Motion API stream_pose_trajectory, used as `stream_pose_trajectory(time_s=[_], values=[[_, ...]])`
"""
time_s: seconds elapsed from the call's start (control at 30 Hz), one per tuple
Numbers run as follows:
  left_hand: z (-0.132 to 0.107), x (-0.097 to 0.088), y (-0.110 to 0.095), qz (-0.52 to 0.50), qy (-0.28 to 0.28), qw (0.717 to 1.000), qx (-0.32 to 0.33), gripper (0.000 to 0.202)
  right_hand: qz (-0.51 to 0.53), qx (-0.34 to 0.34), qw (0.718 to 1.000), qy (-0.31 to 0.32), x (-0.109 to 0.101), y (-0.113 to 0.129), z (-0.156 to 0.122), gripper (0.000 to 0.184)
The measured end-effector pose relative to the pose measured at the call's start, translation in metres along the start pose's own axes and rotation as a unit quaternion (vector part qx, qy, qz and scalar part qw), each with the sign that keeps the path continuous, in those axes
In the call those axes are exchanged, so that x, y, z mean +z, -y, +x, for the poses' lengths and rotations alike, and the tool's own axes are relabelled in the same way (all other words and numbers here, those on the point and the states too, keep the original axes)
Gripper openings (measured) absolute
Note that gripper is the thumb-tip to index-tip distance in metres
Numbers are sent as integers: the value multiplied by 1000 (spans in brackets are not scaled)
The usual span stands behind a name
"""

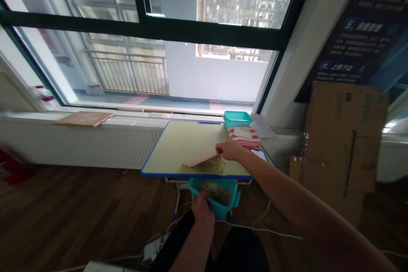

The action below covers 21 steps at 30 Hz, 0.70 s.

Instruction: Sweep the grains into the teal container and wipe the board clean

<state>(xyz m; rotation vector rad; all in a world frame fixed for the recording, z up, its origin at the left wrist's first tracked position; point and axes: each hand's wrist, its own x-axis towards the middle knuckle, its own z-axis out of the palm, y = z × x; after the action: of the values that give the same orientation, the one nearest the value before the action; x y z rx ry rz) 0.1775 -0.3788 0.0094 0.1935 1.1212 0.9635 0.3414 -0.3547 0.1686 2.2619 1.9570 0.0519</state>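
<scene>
My left hand (200, 207) is closed on the rim of a teal plastic bin (219, 210) held just below the front edge of a small table (178, 148). Brownish loose material (219, 193) lies inside the bin. My right hand (230, 150) is closed on the end of a flat pink card (199, 160) that lies on the tabletop, its edge against a pile of the same brownish material (215, 164) near the table's front edge.
A second teal bin (237, 118) and a red-and-white striped cloth (245, 136) sit at the table's far right, with a phone (259, 154) beside my forearm. Cardboard boxes (344, 136) stand at right. Cables (264, 229) and a power strip (153, 248) lie on the wooden floor.
</scene>
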Motion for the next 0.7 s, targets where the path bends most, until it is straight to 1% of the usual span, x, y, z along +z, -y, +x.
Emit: stream_pose_trajectory(time_s=[0.2,0.43,0.57,0.7], values=[[-3,0,0,19,-5,1000,3,23,1,4,1000,2,-2,1,-13,30],[-7,-2,3,21,3,1000,2,24,16,3,1000,11,-7,-4,-22,34],[-10,-1,3,20,0,1000,-3,23,18,2,1000,8,-5,-9,-24,34],[-9,-2,5,23,5,1000,2,23,12,-1,1000,4,-4,-10,-28,34]])
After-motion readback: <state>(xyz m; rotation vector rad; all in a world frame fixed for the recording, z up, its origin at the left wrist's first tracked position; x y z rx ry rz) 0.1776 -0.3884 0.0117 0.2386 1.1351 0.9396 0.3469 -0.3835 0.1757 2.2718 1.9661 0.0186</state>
